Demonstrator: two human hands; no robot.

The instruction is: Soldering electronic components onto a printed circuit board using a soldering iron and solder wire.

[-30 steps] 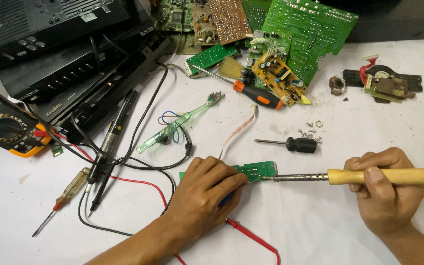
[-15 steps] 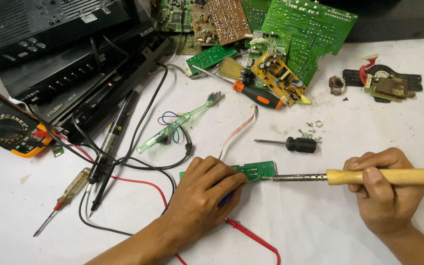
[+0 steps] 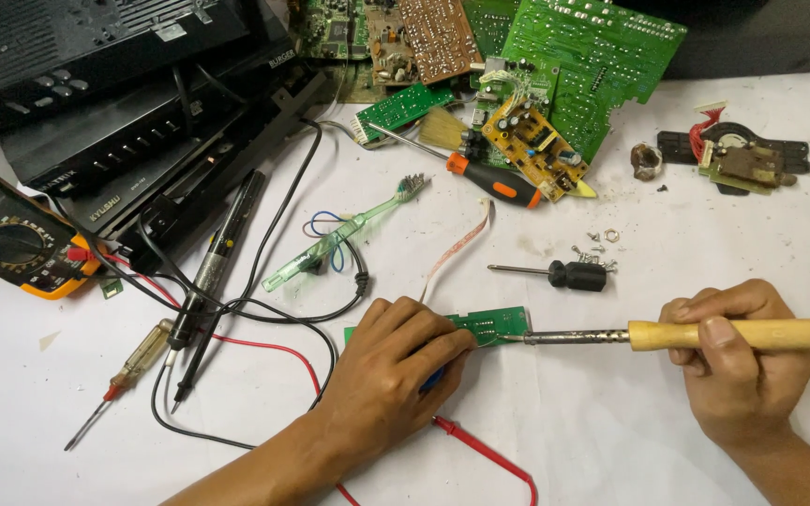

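Note:
My left hand (image 3: 396,370) presses down on a small green circuit board (image 3: 494,324) lying on the white table, fingers covering its left part. My right hand (image 3: 738,361) grips the wooden handle of a soldering iron (image 3: 696,334), held level. Its metal tip touches the right end of the small board. A flat ribbon cable (image 3: 457,245) runs up from the board. A red probe lead (image 3: 485,454) lies under my left wrist.
A black-handled screwdriver (image 3: 564,274) and loose screws (image 3: 600,245) lie just above the board. Several circuit boards (image 3: 574,56) pile up at the top. A multimeter (image 3: 11,242) with black and red leads sits left, beside black device casings (image 3: 114,103), a green toothbrush (image 3: 349,232) and an orange-handled screwdriver (image 3: 494,180).

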